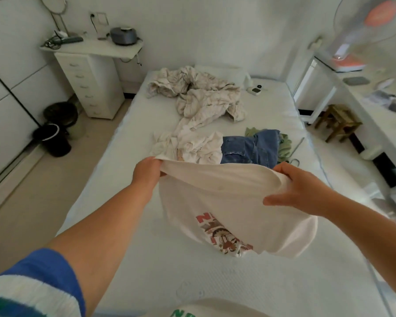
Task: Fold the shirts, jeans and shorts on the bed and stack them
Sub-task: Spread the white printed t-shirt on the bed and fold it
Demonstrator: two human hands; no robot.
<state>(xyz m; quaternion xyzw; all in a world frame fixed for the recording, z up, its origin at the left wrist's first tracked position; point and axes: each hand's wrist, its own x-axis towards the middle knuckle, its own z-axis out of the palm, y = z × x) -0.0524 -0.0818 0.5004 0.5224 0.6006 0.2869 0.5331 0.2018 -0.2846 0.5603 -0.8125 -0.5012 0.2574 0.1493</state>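
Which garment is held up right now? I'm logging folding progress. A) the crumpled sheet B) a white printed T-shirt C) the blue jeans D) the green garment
B: the left hand and right hand both grip the white printed T-shirt above the bed.

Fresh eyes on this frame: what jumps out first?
The white printed T-shirt held up over the near end of the bed, its top edge gripped by the left hand and the right hand. Behind it, mid-bed, lie crumpled white garments beside blue jeans with a green garment at their right edge. Further back sprawls a rumpled cream sheet.
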